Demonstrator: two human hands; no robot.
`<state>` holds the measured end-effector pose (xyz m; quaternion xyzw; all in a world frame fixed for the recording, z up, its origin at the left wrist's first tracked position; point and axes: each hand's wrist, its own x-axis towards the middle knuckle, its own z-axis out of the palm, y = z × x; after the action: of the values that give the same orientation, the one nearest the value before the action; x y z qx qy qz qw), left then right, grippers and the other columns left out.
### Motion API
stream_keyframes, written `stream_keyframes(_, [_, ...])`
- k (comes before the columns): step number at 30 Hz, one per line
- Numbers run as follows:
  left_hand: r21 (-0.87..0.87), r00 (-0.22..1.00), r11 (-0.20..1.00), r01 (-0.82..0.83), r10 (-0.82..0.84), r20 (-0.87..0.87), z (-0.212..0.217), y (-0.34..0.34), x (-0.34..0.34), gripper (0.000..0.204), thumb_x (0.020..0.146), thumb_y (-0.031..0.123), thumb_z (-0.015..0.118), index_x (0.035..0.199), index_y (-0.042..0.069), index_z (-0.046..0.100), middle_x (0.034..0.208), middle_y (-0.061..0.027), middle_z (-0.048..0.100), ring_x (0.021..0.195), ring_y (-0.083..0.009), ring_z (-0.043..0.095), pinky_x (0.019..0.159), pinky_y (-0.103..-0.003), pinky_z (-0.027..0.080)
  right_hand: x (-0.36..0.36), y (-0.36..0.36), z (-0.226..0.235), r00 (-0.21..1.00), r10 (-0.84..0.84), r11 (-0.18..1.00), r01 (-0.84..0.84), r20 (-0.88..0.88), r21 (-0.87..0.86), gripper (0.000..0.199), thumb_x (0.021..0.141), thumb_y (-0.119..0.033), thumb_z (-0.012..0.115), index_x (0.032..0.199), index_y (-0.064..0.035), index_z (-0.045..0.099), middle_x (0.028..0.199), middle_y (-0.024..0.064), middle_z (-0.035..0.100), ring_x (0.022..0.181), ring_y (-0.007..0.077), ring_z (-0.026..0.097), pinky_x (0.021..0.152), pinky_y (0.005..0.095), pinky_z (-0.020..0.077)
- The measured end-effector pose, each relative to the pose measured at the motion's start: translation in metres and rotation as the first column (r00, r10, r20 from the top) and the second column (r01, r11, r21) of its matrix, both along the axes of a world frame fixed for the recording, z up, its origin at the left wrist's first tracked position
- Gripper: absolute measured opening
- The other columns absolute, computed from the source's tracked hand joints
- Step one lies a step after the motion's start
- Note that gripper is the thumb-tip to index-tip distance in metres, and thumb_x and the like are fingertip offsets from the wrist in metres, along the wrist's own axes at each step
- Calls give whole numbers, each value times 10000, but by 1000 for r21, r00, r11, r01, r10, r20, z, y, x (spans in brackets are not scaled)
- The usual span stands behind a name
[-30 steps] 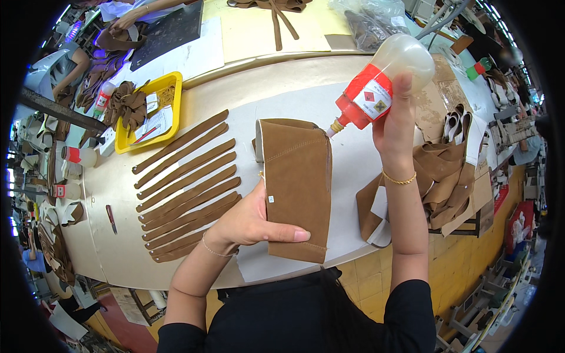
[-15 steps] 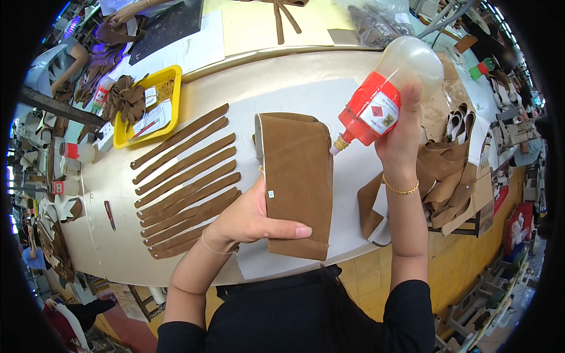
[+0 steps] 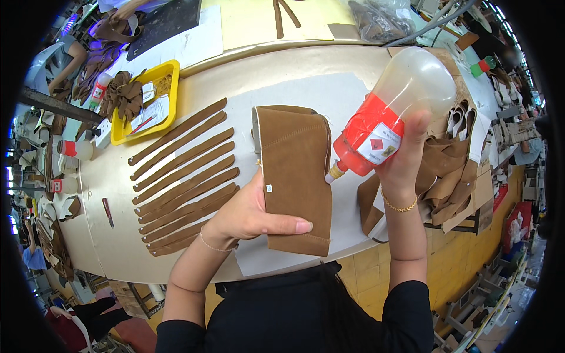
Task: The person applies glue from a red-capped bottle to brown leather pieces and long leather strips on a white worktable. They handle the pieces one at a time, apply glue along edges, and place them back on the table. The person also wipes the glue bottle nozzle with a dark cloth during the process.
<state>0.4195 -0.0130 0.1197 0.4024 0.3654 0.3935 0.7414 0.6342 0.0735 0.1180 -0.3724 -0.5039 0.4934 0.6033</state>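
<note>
The fingers of the left hand (image 3: 250, 215) pinned a folded tan suede panel (image 3: 294, 176) flat on the white paper sheet (image 3: 353, 97), while the right hand (image 3: 400, 162) gripped a tilted red-and-clear glue bottle (image 3: 388, 115), its nozzle at the panel's right edge. Gluing looked barely begun; no glue line was visible. Brown suede strips (image 3: 182, 176) crowded the left, a heap of suede pieces (image 3: 453, 170) the right.

A long beige worktable (image 3: 118, 235) with a rounded end fills the middle, part covered by a pale sheet (image 3: 329, 100), and a second table (image 3: 247, 23) with cream and white sheets abuts its far side. On the worktable lie a row of brown strips (image 3: 182, 176), a yellow tray (image 3: 120, 132) and, at the right, a pile of brown pieces (image 3: 453, 170). The floor (image 3: 459, 265) at the right is yellowish tile, lit evenly and bright, with more cluttered benches (image 3: 506, 117) beyond.
</note>
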Motion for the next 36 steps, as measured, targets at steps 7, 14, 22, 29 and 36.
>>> stream_keyframes(7, [19,995,998,57,-59,80,0,2,-1,885,680,25,800,1390,15,272,1196,-101,535,1127,-192,529,964,-332,434,-1,-16,3,998,20,1000,-19,55,-18,881,787,-751,492,1225,13,469,1034,138,622,858,179,642,727,312,552])
stream_keyframes(14, [-16,994,1000,16,-14,105,1,3,2,888,671,2,796,1382,18,264,1165,-107,544,1102,-194,550,938,-339,459,-2,-30,3,997,-5,999,8,80,-36,922,777,-789,449,1239,8,457,1053,148,620,875,180,632,745,315,540])
stream_keyframes(22, [-14,993,1000,-5,6,120,2,4,3,884,669,0,794,1385,17,275,1195,-97,525,1139,-184,517,966,-335,433,-5,-40,1,987,-85,996,90,133,-28,1003,731,-851,399,1222,22,464,1001,136,628,848,181,636,719,307,541])
stream_keyframes(29, [-9,993,1000,-13,14,113,4,4,2,816,680,-28,770,1366,21,331,1211,-89,525,1130,-176,521,966,-328,432,17,-46,-7,968,46,996,-27,247,-80,1156,553,-930,468,1182,40,476,904,122,617,736,194,651,616,304,557])
stream_keyframes(36, [-97,987,995,-1,17,160,8,8,-2,785,684,-45,754,1350,23,344,1183,-95,538,1102,-183,544,951,-331,446,25,-39,-15,997,30,999,-27,75,-37,1112,554,-899,531,1119,57,482,895,120,607,697,177,643,592,290,559])
